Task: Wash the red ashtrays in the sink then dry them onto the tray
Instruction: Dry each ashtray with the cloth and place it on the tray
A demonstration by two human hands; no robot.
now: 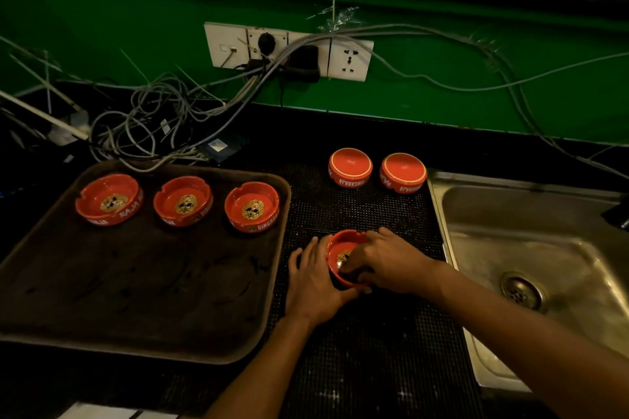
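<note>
"SINGARAJA" runs in white round the red ashtrays; three sit upright on the brown tray (143,299), each with a gold skull inside. Two more (upside down) (350,168) stand on the black mat (374,350) near the sink (544,248). The left hand (315,286) cups another ashtray (340,248) on the mat; the right hand (391,262) presses into its bowl, whether holding anything I cannot tell

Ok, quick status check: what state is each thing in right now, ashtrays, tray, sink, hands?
Tray: holds three ashtrays along its far edge.
Tray ashtrays: upright.
Two far ashtrays: upside down on the black mat.
Held ashtray: upright on the mat.
Left hand: cupped against its side.
Right hand: fingers inside the bowl; whether they hold a cloth, cannot tell.
Sink: no ashtrays in it.
</note>
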